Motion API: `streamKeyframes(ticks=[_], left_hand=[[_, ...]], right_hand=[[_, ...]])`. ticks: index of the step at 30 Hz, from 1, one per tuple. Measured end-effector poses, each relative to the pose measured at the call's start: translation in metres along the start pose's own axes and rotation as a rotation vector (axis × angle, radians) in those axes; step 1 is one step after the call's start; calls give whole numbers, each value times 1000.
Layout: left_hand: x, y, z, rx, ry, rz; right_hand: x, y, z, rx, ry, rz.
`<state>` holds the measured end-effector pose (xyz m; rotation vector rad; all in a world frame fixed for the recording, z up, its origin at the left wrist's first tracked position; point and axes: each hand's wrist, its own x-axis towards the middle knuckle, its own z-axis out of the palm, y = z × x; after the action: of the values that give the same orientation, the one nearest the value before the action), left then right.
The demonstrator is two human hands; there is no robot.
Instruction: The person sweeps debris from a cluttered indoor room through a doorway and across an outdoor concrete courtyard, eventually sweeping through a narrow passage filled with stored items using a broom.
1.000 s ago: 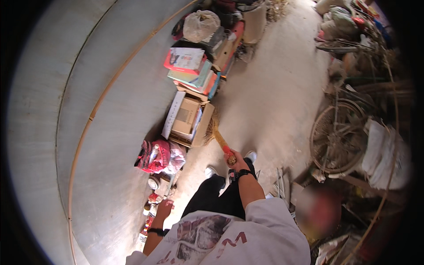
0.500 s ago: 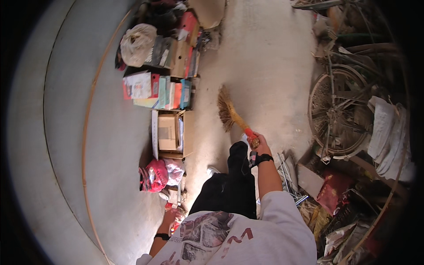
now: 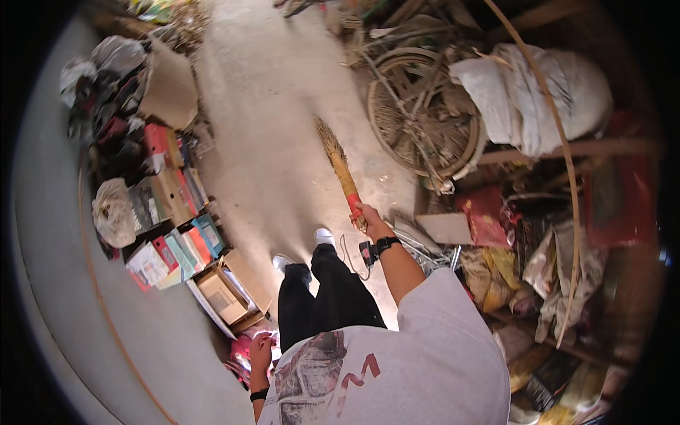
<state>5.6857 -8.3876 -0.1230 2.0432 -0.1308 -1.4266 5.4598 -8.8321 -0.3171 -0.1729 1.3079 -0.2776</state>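
Note:
In my right hand [image 3: 365, 216] is a short straw hand broom [image 3: 338, 166] with a red-wrapped grip. My fingers are closed round its handle end, and the bristles point forward over the concrete floor [image 3: 269, 92]. The brush end appears narrow from this angle; whether it touches the floor is unclear. My left hand [image 3: 261, 348] hangs low at my left side, fingers curled, beside a pink-red bag [image 3: 241, 348]. What it holds, if anything, I cannot make out.
Along the left wall stand an open cardboard box [image 3: 221, 296], upright folders and books [image 3: 185, 251], and a plastic bag [image 3: 113, 212]. On the right are a dusty bicycle wheel [image 3: 425, 113], white sacks [image 3: 524, 95] and a red bag [image 3: 487, 214]. A thin pole [image 3: 559, 127] crosses there.
My view has turned, so the left-hand boxes sit lower and the bicycle nearer the middle. The broom has swung from pointing left to pointing forward. My feet now stand apart, both shoes showing.

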Motion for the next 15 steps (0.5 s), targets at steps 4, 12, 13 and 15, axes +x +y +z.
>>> streamKeyframes(ticks=[4,12,13,15], left_hand=[[52,-3,-13,-47,-100,100],[105,40,-29,78,-174,67],[96,53,-29,48,-151,51],[89,62,-23,68,-109,17]], right_hand=[[-75,30,-63,312,-18,0],[-137,48,-150,923,200,-192],[-131,42,-157,994,239,-239],[-81,34,-208,933,271,-250]])
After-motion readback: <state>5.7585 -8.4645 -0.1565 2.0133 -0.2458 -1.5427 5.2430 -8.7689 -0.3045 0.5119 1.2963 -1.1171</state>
